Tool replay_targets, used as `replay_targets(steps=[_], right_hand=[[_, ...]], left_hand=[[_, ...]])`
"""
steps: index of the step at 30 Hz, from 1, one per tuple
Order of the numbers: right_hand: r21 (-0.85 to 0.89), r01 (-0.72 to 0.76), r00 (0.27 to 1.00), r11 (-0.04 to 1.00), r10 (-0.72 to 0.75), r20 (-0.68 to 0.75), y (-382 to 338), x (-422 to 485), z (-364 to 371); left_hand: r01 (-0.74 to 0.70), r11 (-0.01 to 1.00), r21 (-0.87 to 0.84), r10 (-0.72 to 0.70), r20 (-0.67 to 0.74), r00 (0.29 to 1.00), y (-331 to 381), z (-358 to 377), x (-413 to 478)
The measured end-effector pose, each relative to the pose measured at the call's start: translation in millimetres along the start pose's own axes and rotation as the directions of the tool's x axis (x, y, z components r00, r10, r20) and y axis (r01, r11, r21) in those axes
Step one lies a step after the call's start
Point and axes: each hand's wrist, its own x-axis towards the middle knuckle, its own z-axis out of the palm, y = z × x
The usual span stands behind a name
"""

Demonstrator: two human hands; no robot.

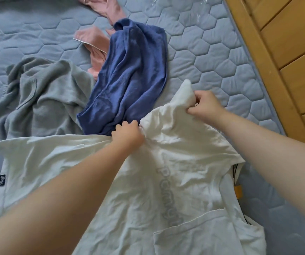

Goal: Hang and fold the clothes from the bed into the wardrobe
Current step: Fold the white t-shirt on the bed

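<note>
A grey-blue mattress point(212, 52) quilted in hexagons fills the view, edged on the right by honey-coloured wooden planks point(286, 43). A crumpled white T-shirt point(175, 181) lies spread across its near part, the left hand point(127, 134) gripping a bunch of the soft cloth and the right hand point(206, 105) pinching up a peak. Beyond lie a blue garment point(133, 74), a grey garment point(46, 96) and a half-covered pink garment point(96, 43); the shirt's pale lettering is too faint to read.

Soft even daylight, mild blur, wide-angle edge distortion.

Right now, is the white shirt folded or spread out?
Spread, not folded: the white shirt lies flat across the bed; left hand and right hand grip its far edge.
</note>
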Motion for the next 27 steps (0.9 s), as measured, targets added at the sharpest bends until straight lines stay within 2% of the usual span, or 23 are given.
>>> replay_targets(steps=[1, 2, 4, 5, 6, 7, 9, 10, 12, 14, 15, 17, 20, 23, 25, 27], right_hand=[[-0.164, 0.110, 0.994, 0.980, -0.105, 0.037, 1, -15, -1], [-0.326, 0.232, 0.972, 0.917, -0.208, 0.106, 5, -31, -1], [-0.556, 0.522, 0.851, 0.646, -0.353, 0.389, 17, -61, -2], [-0.598, 0.631, 0.772, 0.494, -0.324, 0.546, 25, -75, 0], [-0.602, 0.694, 0.710, 0.394, -0.242, 0.661, 32, -87, 3], [-0.603, 0.716, 0.681, 0.351, -0.163, 0.713, 40, -96, 7], [-0.640, 0.656, 0.724, 0.401, -0.093, 0.684, 50, -106, 13], [-0.661, 0.571, 0.790, 0.487, -0.106, 0.604, 52, -107, 17], [-0.647, 0.300, 0.940, 0.701, -0.103, 0.324, 52, -102, 28], [-0.571, 0.030, 0.997, 0.821, 0.015, 0.074, 49, -90, 39], [-0.540, -0.074, 0.995, 0.839, 0.098, 0.017, 49, -85, 45], [-0.526, -0.206, 0.966, 0.825, 0.256, 0.024, 51, -80, 57], [-0.689, -0.164, 0.942, 0.706, 0.320, 0.104, 60, -83, 73], [-0.790, -0.078, 0.964, 0.609, 0.248, 0.096, 64, -86, 74], [-0.717, -0.174, 0.971, 0.675, 0.239, -0.010, 63, -86, 63], [-0.487, -0.390, 0.920, 0.781, 0.350, -0.177, 67, -88, 44]], left_hand=[[-0.050, 0.994, -0.098, 0.039, -0.114, 0.993, 0, -8, -4], [-0.135, 0.979, -0.156, 0.097, -0.231, 0.968, -2, -15, -9], [-0.322, 0.933, -0.163, 0.247, -0.364, 0.898, -5, -22, -24], [-0.388, 0.909, -0.151, 0.315, -0.359, 0.878, -5, -22, -31], [-0.420, 0.896, -0.142, 0.358, -0.328, 0.874, -4, -18, -38], [-0.421, 0.895, -0.146, 0.368, -0.292, 0.883, -2, -14, -43], [-0.372, 0.903, -0.214, 0.318, -0.248, 0.915, 5, -5, -50], [-0.352, 0.900, -0.256, 0.291, -0.247, 0.924, 9, -1, -52], [-0.343, 0.887, -0.309, 0.264, -0.270, 0.926, 22, 9, -54], [-0.292, 0.868, -0.401, 0.202, -0.253, 0.946, 38, 19, -54], [-0.241, 0.860, -0.450, 0.154, -0.222, 0.963, 46, 25, -54], [-0.140, 0.862, -0.488, 0.074, -0.151, 0.986, 59, 35, -53], [-0.082, 0.886, -0.457, 0.045, -0.091, 0.995, 67, 47, -51], [-0.070, 0.889, -0.452, 0.024, -0.106, 0.994, 57, 49, -53], [-0.028, 0.893, -0.450, -0.034, -0.128, 0.991, 41, 48, -55], [0.033, 0.911, -0.411, -0.084, -0.106, 0.991, 20, 45, -57]])
